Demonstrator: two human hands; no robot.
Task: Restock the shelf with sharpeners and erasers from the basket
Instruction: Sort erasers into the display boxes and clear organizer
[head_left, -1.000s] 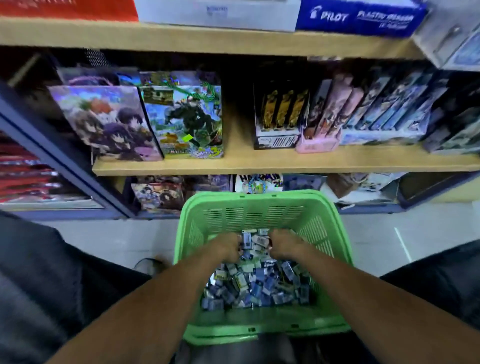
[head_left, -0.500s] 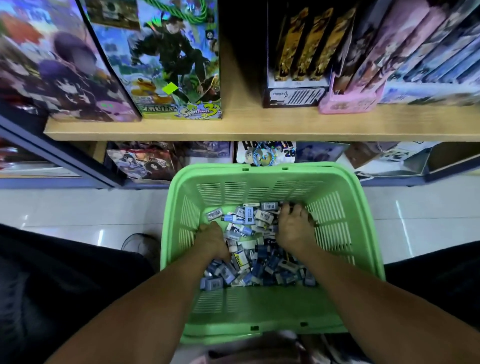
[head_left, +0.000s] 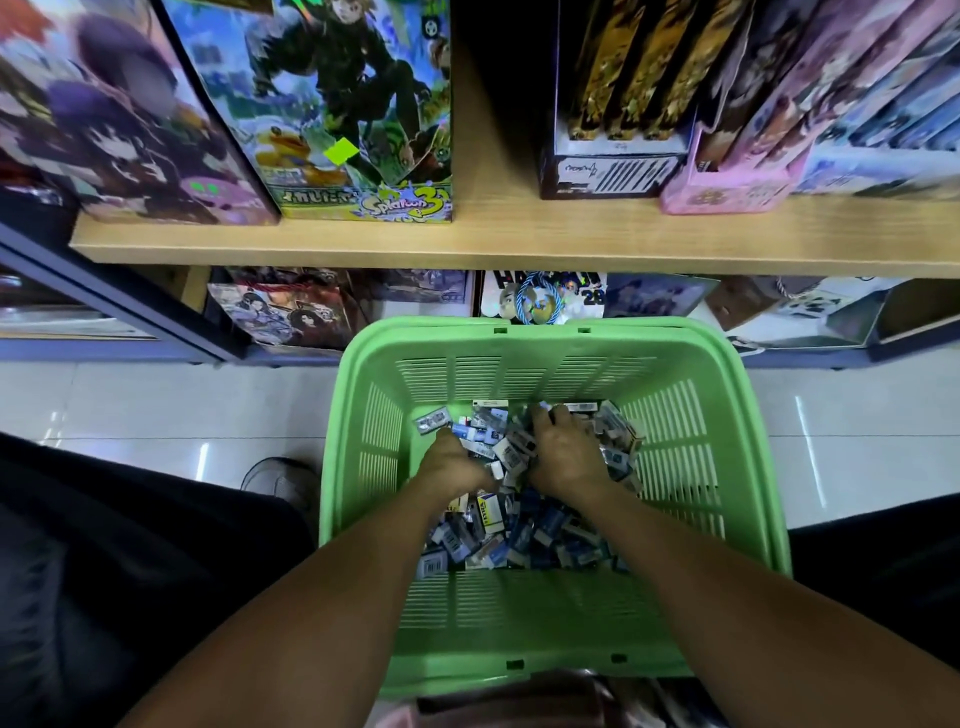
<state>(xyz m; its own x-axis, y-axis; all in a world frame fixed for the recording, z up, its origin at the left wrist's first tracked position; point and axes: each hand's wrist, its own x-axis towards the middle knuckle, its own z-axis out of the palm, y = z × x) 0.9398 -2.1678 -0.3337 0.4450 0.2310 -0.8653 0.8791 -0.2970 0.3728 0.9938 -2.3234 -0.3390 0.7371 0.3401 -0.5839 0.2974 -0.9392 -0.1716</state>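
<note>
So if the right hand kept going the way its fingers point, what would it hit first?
Probably more small packets piled ahead of the right hand, then the green basket's far slotted wall; depth is hard to judge.
</note>
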